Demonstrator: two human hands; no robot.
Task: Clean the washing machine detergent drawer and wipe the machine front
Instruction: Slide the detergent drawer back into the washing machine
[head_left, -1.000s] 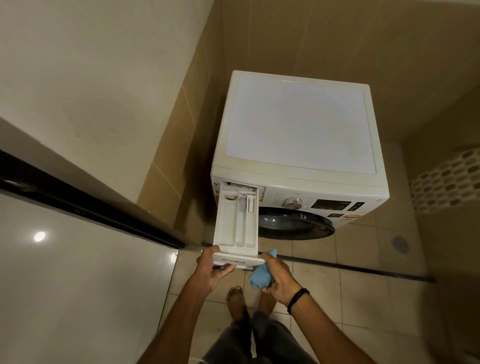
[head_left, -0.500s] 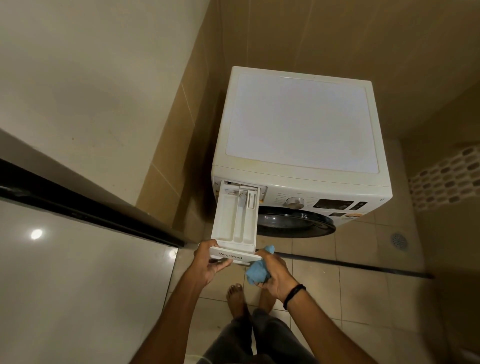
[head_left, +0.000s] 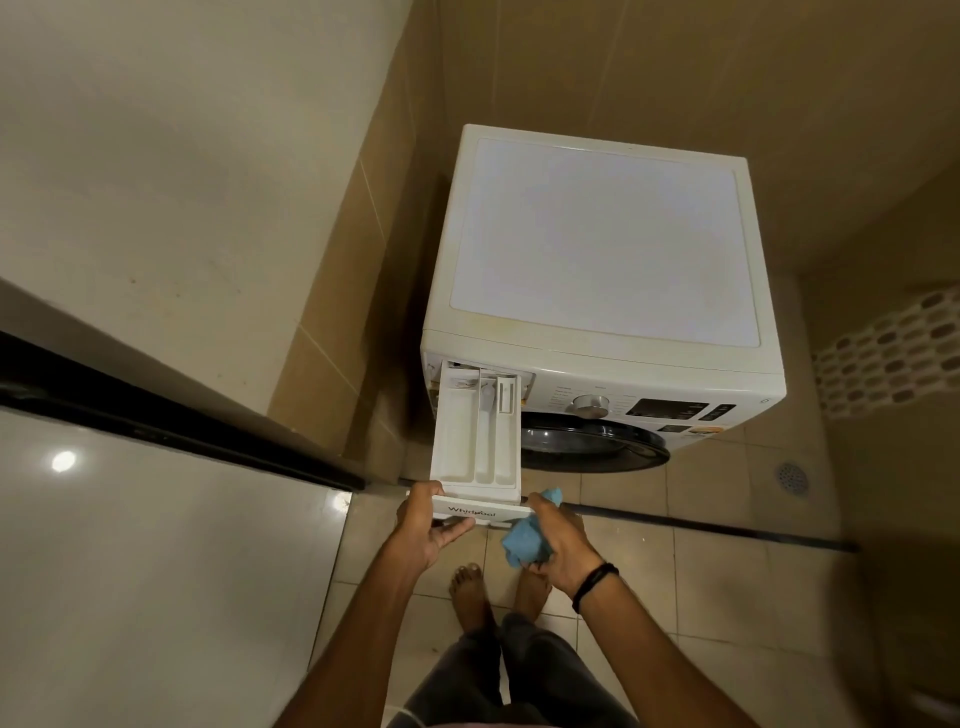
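At the drawer (head_left: 475, 441) front edge, left grip (head_left: 423, 535) holds it, right grip (head_left: 563, 540) clutches cloth (head_left: 523, 543).

— Where am I finding room?
— I'm seeing the drawer (head_left: 475, 441) sticking out over the floor (head_left: 727, 499); open space is lying to its right, while the tiled wall (head_left: 332, 374) is crowding its left side.

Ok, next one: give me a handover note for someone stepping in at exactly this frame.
Left hand grips the drawer by its front panel.
Right hand holds a blue cloth beside the drawer's right corner.
The drawer is pulled far out of the washing machine, back end at the slot.
Done: drawer opened.
Left: wipe its compartments, then the machine front; no wiping shows yet.
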